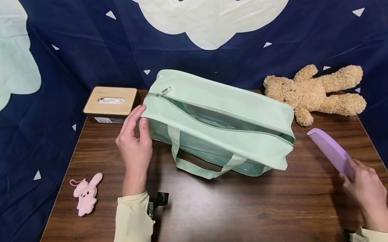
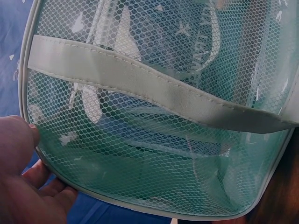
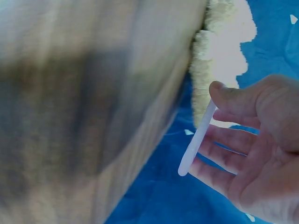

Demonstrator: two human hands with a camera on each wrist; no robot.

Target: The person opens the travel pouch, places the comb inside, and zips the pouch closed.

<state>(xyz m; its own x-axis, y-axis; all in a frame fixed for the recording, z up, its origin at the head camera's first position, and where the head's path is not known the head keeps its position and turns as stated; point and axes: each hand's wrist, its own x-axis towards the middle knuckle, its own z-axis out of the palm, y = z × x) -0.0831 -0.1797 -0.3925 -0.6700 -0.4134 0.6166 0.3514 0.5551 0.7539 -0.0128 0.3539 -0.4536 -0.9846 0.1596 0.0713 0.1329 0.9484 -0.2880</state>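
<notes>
A mint-green handbag [image 1: 229, 103] with see-through mesh sides stands in the middle of the table, its top zipper partly undone. At its left end, my left hand [image 1: 135, 136] holds the edge, thumb toward the front and fingers around the end. The left wrist view shows the mesh side [image 2: 154, 154] and a strap handle [image 2: 140, 79] close up. Over the table's right side, my right hand [image 1: 367, 187] pinches a purple comb [image 1: 327, 147] between thumb and fingers, teeth facing left. In the right wrist view the comb [image 3: 198, 140] appears edge-on.
A tissue box [image 1: 110, 104] with a wooden lid stands behind the bag's left end. A tan teddy bear [image 1: 310, 93] lies at the back right. The pink plush charm [image 1: 86, 194] is on the left of the wooden table [image 1: 213, 226]. A dark blue patterned cloth [image 1: 91, 36] hangs behind.
</notes>
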